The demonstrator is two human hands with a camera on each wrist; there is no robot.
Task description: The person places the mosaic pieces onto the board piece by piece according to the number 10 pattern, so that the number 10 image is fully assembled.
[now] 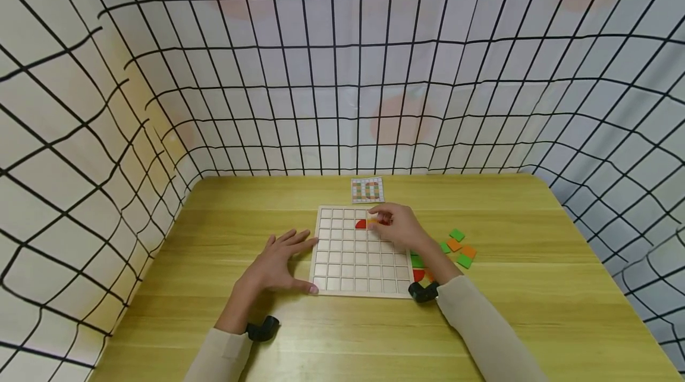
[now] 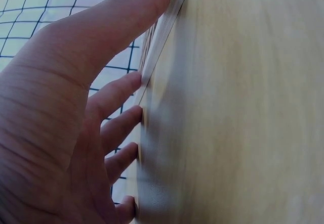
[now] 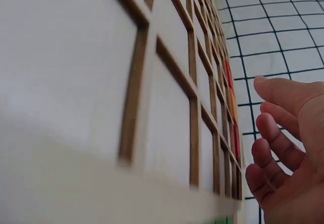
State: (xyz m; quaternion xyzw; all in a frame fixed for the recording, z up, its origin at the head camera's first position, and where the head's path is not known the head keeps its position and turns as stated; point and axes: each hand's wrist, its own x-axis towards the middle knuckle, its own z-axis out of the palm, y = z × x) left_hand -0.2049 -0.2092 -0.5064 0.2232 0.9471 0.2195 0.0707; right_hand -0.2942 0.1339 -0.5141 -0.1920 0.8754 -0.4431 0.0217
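Note:
A square wooden grid board (image 1: 348, 257) lies on the table, most of its cells bare. My left hand (image 1: 280, 260) spreads its fingers along the board's left edge, with the thumb at the near left corner; in the left wrist view the fingertips (image 2: 132, 114) touch the rim and table. Over the board's far part is my right hand (image 1: 398, 224), fingers loosely bent. Below it, a red tile (image 1: 361, 224) and an orange tile (image 1: 372, 221) sit in the grid. The right wrist view shows another red tile (image 3: 236, 140) beside the orange one, and nothing between thumb and fingers.
Loose green (image 1: 457, 235) and orange tiles (image 1: 468, 251) are scattered right of the board. A red tile (image 1: 418, 275) lies by its right edge, partly behind the right arm. A small pattern card (image 1: 367, 190) lies beyond the board. Black-gridded white walls (image 1: 342, 102) enclose the table.

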